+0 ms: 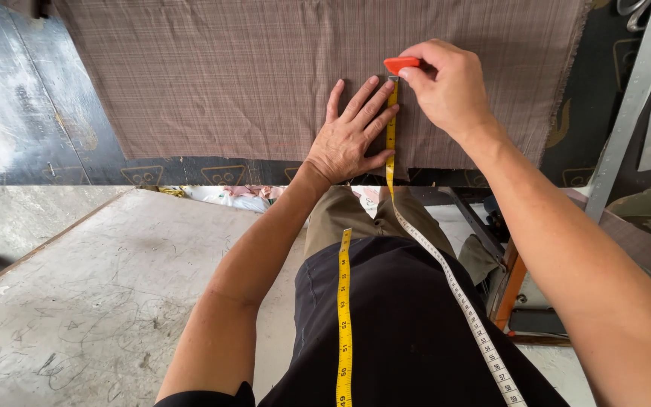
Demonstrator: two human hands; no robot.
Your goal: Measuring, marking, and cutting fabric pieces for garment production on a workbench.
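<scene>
A brownish checked cloth [227, 75] lies spread flat across the dark table [32, 128]. My left hand [352, 136] presses flat on the cloth, fingers apart, pinning a yellow measuring tape [392, 143] that runs up from my neck to the cloth. My right hand [450, 87] pinches a small orange piece of tailor's chalk [401, 64] at the tape's top end, touching the cloth. The tape's other end [344, 316] hangs down over my dark shirt.
A grey scratched board [99, 294] lies low at the left. Long metal rulers [634, 98] rest at the right edge of the table. An orange-framed stand [512, 286] shows by my right side.
</scene>
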